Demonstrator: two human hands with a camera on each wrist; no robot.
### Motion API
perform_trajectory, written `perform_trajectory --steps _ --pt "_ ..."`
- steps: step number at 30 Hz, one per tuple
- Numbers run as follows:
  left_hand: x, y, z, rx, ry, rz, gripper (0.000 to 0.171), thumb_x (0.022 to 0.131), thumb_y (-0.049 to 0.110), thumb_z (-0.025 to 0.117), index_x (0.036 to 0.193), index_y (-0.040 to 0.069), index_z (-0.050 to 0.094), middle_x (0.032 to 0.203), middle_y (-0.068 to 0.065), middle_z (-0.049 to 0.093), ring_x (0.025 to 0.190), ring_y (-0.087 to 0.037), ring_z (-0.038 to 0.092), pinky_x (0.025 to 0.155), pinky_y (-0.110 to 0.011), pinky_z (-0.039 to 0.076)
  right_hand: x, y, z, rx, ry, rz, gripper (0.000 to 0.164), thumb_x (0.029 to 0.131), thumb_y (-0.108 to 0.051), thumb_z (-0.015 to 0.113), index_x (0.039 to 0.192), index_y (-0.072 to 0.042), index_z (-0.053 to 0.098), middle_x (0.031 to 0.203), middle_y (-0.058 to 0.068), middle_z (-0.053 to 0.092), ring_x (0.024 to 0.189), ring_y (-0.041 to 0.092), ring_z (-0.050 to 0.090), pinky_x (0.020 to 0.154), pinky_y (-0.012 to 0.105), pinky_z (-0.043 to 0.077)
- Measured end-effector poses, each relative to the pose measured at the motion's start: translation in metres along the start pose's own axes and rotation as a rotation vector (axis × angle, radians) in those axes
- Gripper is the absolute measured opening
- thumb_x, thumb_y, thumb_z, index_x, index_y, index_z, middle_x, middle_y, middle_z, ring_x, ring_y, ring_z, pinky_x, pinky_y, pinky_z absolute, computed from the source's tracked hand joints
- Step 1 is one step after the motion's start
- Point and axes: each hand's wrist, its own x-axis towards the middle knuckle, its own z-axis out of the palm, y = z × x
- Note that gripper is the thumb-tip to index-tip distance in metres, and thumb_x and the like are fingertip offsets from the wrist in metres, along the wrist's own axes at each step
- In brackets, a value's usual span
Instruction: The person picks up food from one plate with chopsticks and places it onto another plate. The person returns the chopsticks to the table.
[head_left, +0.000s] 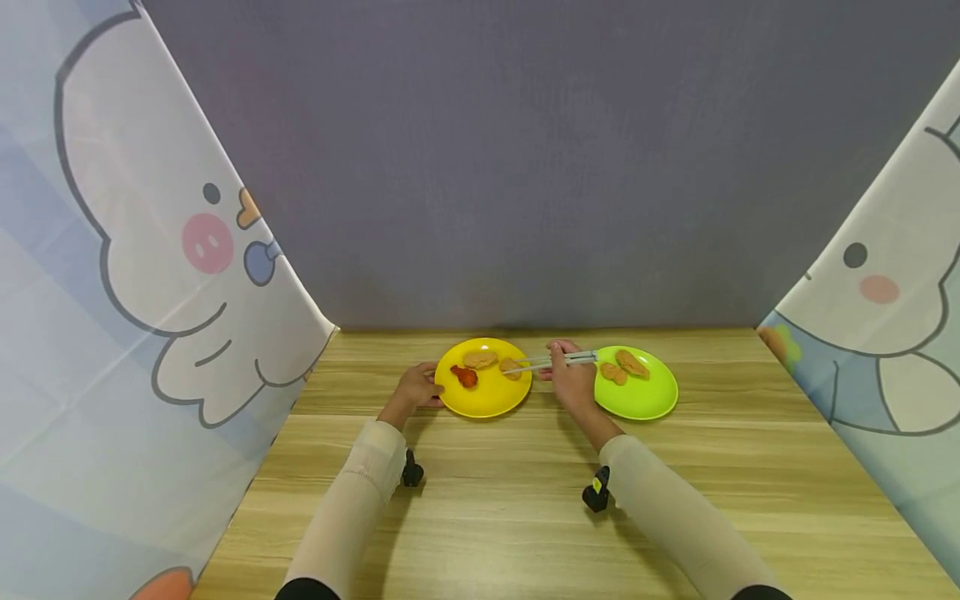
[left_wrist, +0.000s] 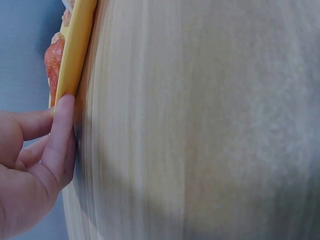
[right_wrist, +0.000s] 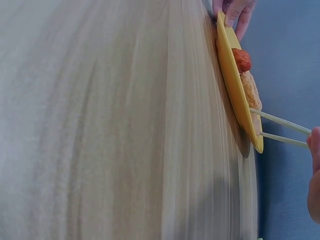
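My left hand (head_left: pixel 420 386) pinches the left rim of a yellow plate (head_left: pixel 483 406), thumb on top and fingers under it. On this plate lie a reddish drumstick (head_left: pixel 465 377), a long breaded piece (head_left: pixel 480 359) behind it, and a rounder breaded piece (head_left: pixel 511 367) near the right rim. My right hand (head_left: pixel 572 382) grips a pair of chopsticks (head_left: pixel 573 358), pointing left. Their spread tips reach over the plate's right side, one on either side of the rounder piece. In the right wrist view the chopsticks (right_wrist: pixel 282 121) cross the plate's rim; only part of my right hand shows.
A green plate (head_left: pixel 637 408) stands right of my right hand, bearing a breaded piece (head_left: pixel 632 363) and a smaller nugget (head_left: pixel 613 373). The wooden table (head_left: pixel 495 517) ends at a grey wall (head_left: pixel 525 167) behind the plates. Cartoon-printed sheets hang at both sides.
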Motion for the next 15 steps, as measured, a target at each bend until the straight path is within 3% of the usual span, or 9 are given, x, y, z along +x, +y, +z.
perform_trajectory --steps 7,15 --pt "0.0008 -0.0021 0.0006 0.013 0.005 0.004 0.058 0.093 -0.008 0.065 0.148 0.006 0.051 0.122 -0.025 0.058 0.085 -0.023 0.070 0.070 -0.034 0.067 0.0003 -0.0019 -0.0016 0.034 0.030 -0.005 0.030 0.106 -0.022 0.056 0.110 0.003 0.072 0.093 0.022 0.069 0.065 0.025 0.075 0.056 0.028 0.064" --pt "0.0002 -0.0016 0.0006 0.015 0.008 0.008 0.058 0.094 -0.007 0.064 0.149 0.006 0.050 0.125 -0.026 0.058 0.091 -0.027 0.071 0.073 -0.035 0.067 0.0007 -0.0020 -0.0037 0.068 0.041 -0.001 0.029 0.106 -0.021 0.057 0.110 0.004 0.072 0.094 0.020 0.069 0.063 0.021 0.075 0.057 0.029 0.064"
